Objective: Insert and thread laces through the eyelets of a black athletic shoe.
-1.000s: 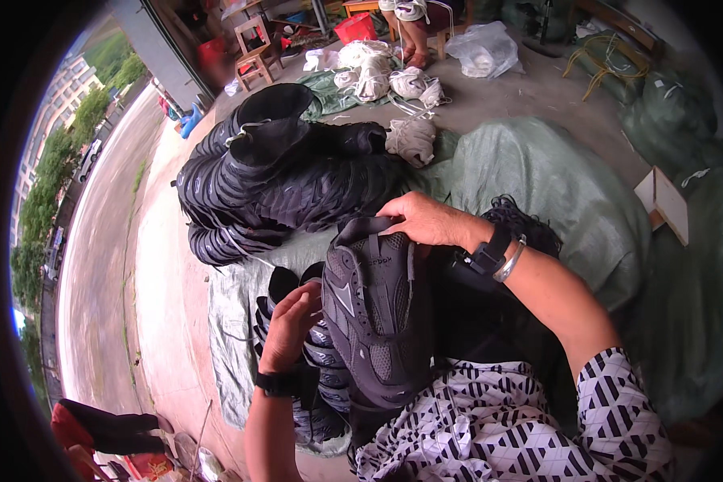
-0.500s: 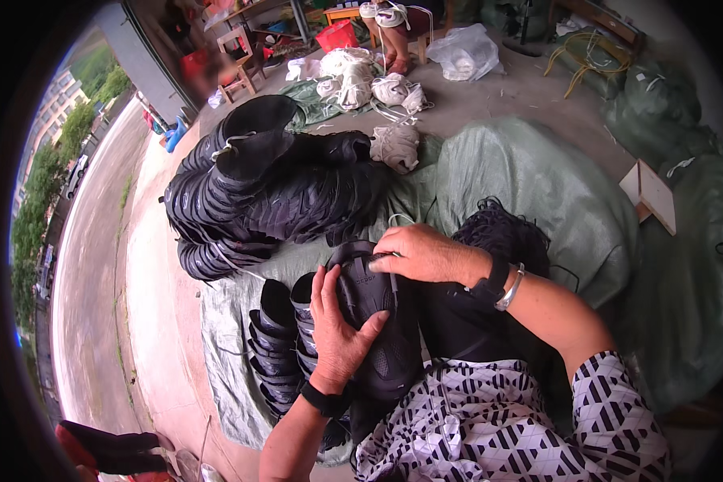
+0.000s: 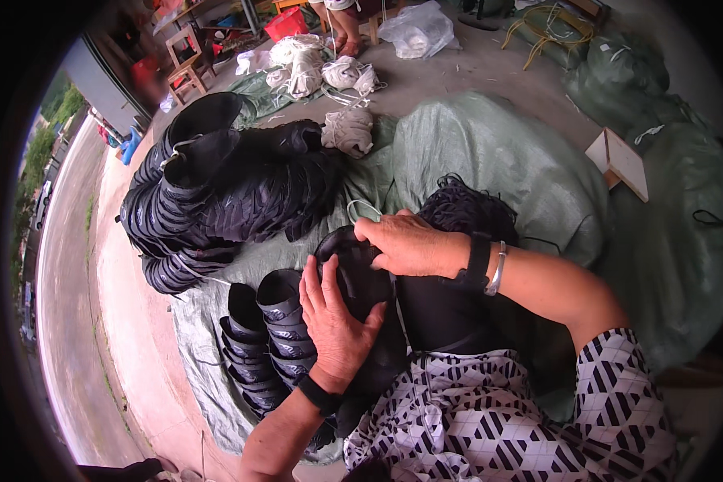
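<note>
The left hand (image 3: 333,321) lies flat and open on the side of a black rubber boot (image 3: 361,297) on the person's lap. The right hand (image 3: 406,245) curls over the boot's top edge and grips it. Just left stand stacks of nested boots (image 3: 273,337) on a green sheet (image 3: 205,345). Farther off a big pile of black boots (image 3: 225,193) lies beside a fat green sack (image 3: 490,161). Beyond are bundles of white cord (image 3: 329,72).

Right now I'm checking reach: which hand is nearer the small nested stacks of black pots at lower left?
Left. The left hand lies right beside the nested stacks; the right hand is farther up and right.
</note>
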`<act>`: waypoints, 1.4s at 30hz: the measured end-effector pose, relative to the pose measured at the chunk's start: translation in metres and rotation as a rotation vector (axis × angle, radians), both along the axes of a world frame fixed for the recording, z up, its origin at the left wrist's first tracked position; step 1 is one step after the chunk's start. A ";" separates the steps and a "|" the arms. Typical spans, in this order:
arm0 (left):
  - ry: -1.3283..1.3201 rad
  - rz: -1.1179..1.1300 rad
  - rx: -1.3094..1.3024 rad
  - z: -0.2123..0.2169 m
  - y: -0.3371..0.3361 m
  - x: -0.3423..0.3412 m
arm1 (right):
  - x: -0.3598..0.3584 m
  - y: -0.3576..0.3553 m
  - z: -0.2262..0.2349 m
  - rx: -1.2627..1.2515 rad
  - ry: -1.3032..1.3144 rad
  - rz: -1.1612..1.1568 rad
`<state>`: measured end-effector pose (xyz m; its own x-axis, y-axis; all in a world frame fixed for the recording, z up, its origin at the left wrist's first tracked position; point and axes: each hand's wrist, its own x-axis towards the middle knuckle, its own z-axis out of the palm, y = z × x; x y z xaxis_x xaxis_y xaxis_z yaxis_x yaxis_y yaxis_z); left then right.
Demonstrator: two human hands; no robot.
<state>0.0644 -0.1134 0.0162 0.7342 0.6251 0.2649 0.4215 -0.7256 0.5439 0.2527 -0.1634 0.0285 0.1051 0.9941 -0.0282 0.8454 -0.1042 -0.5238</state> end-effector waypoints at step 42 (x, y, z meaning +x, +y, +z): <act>0.021 -0.190 -0.926 0.039 0.052 -0.056 | 0.088 -0.140 0.044 0.087 0.609 -0.621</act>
